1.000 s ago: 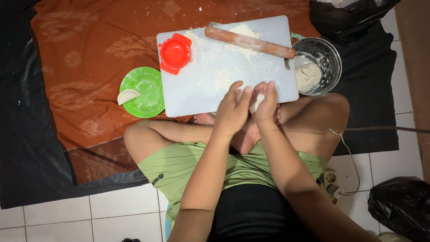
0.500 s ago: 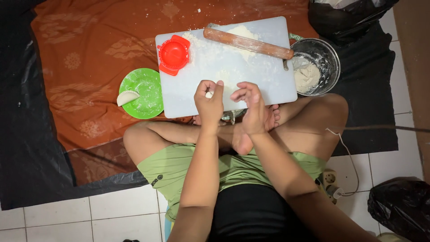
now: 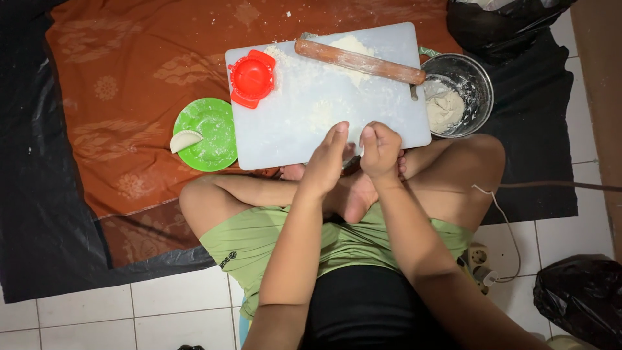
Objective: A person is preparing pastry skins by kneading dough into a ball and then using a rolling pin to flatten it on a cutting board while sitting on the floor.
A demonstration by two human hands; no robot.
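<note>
Seated cross-legged on the floor, the person worked at the near edge of the white cutting board (image 3: 324, 104), which lay on a rust-coloured patterned cloth (image 3: 129, 78). The left hand (image 3: 324, 165) was held with its fingers extended and together, its tips over the board's near edge; whether its grip closed on anything could not be told. The right hand (image 3: 381, 150) was curled, its grip drawn together, apparently pinching a small piece of dough that the fingers hid; this is a judgement, as no dough showed between the hands. To do such shaping well, light pressure and floured fingertips would keep the piece from sticking or tearing. At the board's far left corner stood a red hinged dumpling press (image 3: 251, 78), closed. Along the far edge lay a wooden rolling pin (image 3: 359, 61) across scattered flour. Off the board's left edge, a green plate (image 3: 214, 139) carried one folded dumpling (image 3: 184, 139). Off the right edge stood a metal bowl (image 3: 476, 84) holding flour.
</note>
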